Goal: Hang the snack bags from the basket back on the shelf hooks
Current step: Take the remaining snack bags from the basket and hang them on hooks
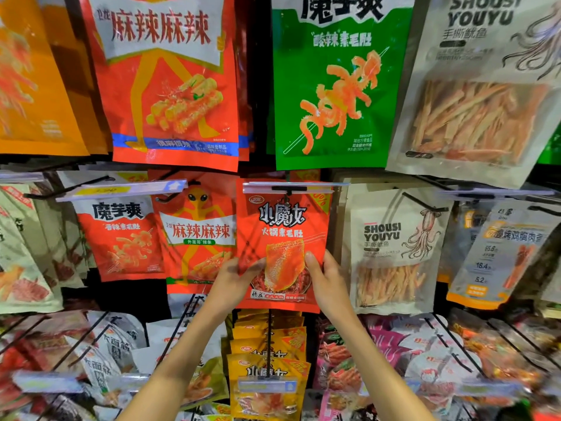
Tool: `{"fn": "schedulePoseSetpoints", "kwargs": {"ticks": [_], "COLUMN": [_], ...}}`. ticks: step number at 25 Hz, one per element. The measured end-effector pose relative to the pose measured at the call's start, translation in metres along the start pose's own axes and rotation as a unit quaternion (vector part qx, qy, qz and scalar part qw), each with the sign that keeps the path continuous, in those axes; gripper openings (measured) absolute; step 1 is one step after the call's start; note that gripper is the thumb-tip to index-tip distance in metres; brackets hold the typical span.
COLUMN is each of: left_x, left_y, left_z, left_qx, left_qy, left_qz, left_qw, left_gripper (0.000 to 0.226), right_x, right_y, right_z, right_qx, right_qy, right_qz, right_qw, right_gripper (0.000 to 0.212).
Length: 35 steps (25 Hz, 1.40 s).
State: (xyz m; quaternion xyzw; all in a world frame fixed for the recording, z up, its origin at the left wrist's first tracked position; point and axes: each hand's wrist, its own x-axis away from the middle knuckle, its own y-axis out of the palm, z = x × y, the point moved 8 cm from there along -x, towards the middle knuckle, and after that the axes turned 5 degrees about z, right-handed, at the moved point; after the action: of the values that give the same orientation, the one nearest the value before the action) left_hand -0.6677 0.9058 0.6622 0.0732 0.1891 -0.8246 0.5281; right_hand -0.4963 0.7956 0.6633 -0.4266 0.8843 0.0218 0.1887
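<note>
Two hands are holding one red snack bag (pixel 282 226) by its lower side edges. The left hand (pixel 233 279) is pinching the left edge, thumb on the front & fingers behind. The right hand (pixel 326 278) is doing the same on the right edge. Gripping low at both sides is prob. holding the pack flat & square so its top hole is lining up w/ the hook (pixel 288 189), which is sticking out under the price strip (pixel 318 185). The bag's top is sitting right at that hook in the middle row, btwn the orange-red bag (pixel 197 232) and the squid bag (pixel 391 247). Can't tell if the hole is threaded on yet. Basket isn't showing. Next, I'd judge, is sliding the bag back along the hook, then letting go.
</note>
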Motion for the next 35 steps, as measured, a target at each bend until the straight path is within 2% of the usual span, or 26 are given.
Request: {"fn": "schedulePoseSetpoints", "kwargs": {"ticks": [3, 4, 7, 12, 15, 20, 28, 32, 35], "left_x": [-0.001, -0.001, -0.004, -0.013, -0.027, -0.038, -0.033, -0.025, -0.019], "left_y": [0.002, 0.003, -0.003, -0.009, -0.006, -0.002, -0.007, -0.011, -0.02], "left_z": [-0.002, -0.002, -0.001, 0.001, 0.002, 0.008, -0.006, -0.006, 0.002], "left_qx": [0.025, 0.028, 0.002, -0.044, -0.102, -0.133, -0.138, -0.185, -0.217], "left_qy": [-0.006, -0.009, 0.015, 0.053, 0.045, 0.058, 0.003, -0.045, -0.06], "left_qz": [-0.027, -0.026, 0.022, 0.069, 0.075, 0.093, 0.079, 0.038, 0.029], "left_qw": [0.999, 0.999, 1.0, 0.995, 0.991, 0.985, 0.987, 0.981, 0.974], "left_gripper": [0.037, 0.034, 0.018, 0.04, 0.043, 0.044, 0.053, 0.046, 0.038], "right_x": [-0.002, -0.003, -0.009, -0.026, -0.041, -0.053, -0.042, -0.03, -0.025], "right_y": [0.004, 0.004, 0.006, 0.008, 0.008, 0.009, 0.004, 0.0, -0.005], "right_z": [0.005, 0.006, 0.01, 0.01, 0.012, 0.007, 0.011, 0.007, 0.004], "right_qx": [-0.003, -0.003, 0.0, 0.004, 0.031, 0.058, 0.087, 0.128, 0.134], "right_qy": [0.005, 0.007, 0.011, 0.014, 0.015, 0.046, 0.066, 0.077, 0.076], "right_qz": [-0.006, -0.009, -0.008, 0.019, 0.044, 0.045, 0.042, 0.042, 0.049], "right_qw": [1.0, 1.0, 1.0, 1.0, 0.998, 0.996, 0.993, 0.988, 0.987], "right_gripper": [0.032, 0.033, 0.032, 0.028, 0.029, 0.023, 0.032, 0.027, 0.035]}}
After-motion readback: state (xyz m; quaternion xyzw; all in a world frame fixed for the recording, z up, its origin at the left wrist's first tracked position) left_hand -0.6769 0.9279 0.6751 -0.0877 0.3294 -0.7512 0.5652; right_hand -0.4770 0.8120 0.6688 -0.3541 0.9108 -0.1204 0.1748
